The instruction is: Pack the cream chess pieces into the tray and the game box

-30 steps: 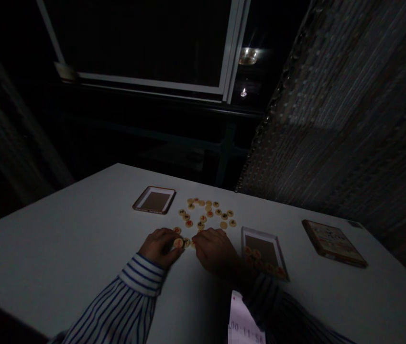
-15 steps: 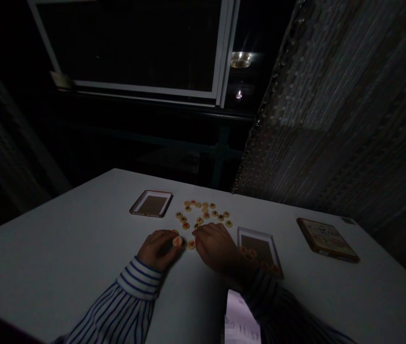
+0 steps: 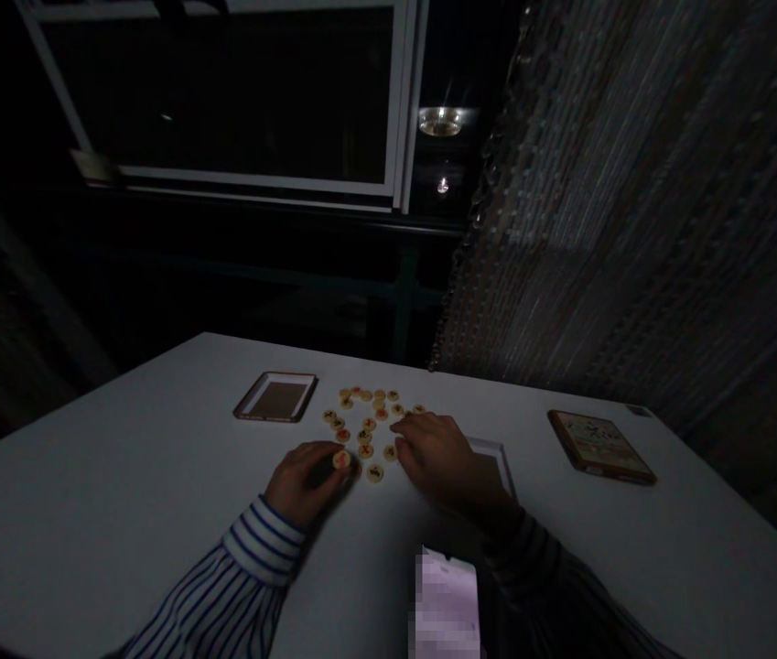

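Observation:
Round wooden Chinese chess pieces (image 3: 369,425) with red or black characters lie in a loose cluster on the white table (image 3: 120,476). My left hand (image 3: 298,483) pinches a red-marked piece (image 3: 341,459) between thumb and fingers, at the cluster's near left edge. Beside its fingertips sits another piece, partly hidden. My right hand (image 3: 439,458) is over the cluster's right side, fingers bent and thumb a little apart, with no piece seen in its grasp. Close to its thumb lies a piece (image 3: 390,453); a black-marked piece (image 3: 374,473) lies between the hands.
An open tray (image 3: 276,397) stands at the back left. Another tray (image 3: 498,453) is partly covered by my right hand and arm. A flat printed box (image 3: 600,444) lies on the right. A lit phone (image 3: 448,599) is at the near edge. A bead curtain (image 3: 566,275) hangs behind.
My right hand has moved right relative to the pieces, uncovering several between the hands. My left hand still holds its red-marked piece. The view has shifted slightly.

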Tool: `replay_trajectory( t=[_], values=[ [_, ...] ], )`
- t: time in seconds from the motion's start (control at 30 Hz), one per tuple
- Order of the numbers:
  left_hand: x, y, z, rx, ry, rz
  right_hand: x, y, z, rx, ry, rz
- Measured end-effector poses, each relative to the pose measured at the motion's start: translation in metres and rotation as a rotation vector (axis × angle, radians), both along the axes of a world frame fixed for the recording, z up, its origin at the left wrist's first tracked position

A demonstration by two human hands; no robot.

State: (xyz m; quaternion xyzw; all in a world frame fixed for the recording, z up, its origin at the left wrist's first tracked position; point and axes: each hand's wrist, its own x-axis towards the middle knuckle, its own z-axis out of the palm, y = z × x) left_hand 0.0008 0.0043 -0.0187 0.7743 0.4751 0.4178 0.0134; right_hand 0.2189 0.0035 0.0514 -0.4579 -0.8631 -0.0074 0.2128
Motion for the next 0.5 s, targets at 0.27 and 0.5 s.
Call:
replay_trajectory(
  t=[0.27, 0.5],
  values=[
    [0.021, 0.002, 0.005, -0.121, -0.085, -0.003, 0.025, -0.003, -0.002, -0.017, 0.008, -0.061],
    [0.046, 0.004, 0.01, -0.18, -0.17, -0.065, 0.038, -0.007, 0.003, -0.034, -0.022, -0.128]
  ],
)
